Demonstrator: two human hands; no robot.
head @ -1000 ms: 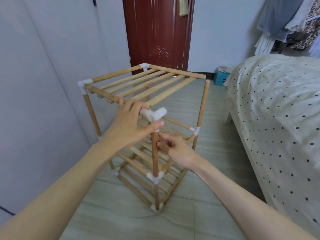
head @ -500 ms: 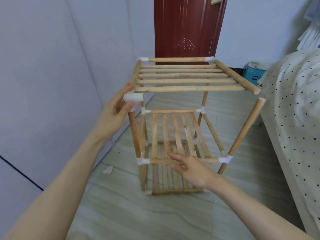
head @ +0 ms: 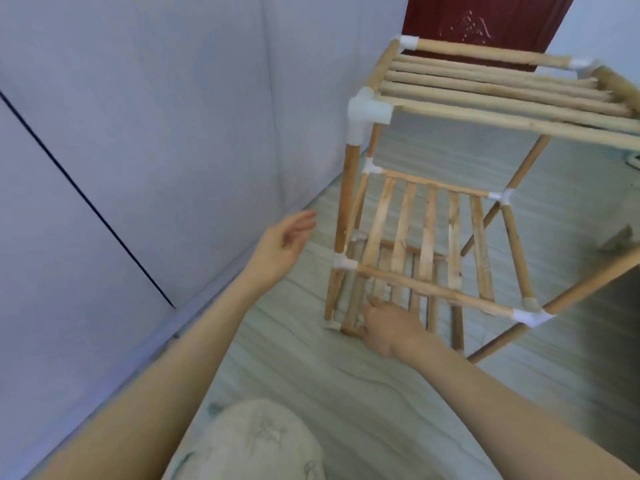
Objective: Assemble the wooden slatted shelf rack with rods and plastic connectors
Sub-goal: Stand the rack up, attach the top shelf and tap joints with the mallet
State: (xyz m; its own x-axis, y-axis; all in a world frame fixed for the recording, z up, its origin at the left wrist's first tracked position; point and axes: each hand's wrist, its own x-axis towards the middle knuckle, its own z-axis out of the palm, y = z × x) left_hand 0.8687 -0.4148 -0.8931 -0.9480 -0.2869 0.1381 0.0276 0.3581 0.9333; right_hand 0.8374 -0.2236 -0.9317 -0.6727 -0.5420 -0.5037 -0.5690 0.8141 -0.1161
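Your three-tier slatted rack (head: 446, 216) stands on the floor (head: 311, 386) near the wall (head: 156, 133), white connector (head: 367, 110) on its near top corner, which your left hand (head: 282, 245) has released, fingers now loosely spread, while your right hand (head: 388, 323), grip unclear, has dropped to the bottom rail before the red door (head: 485, 19).

**Room surroundings**

Pale grey wall panels (head: 138, 133) to the left of the left hand, split by a dark diagonal seam (head: 86, 199). Dark red door (head: 485, 19) with a carved motif, far beyond both hands at the top. Light wood-grain floor (head: 311, 382) beneath and between the hands. Beige patterned fabric (head: 249, 441) nearest the viewer, below both forearms. Blurred shapes beyond the right hand at the right edge, not identifiable.
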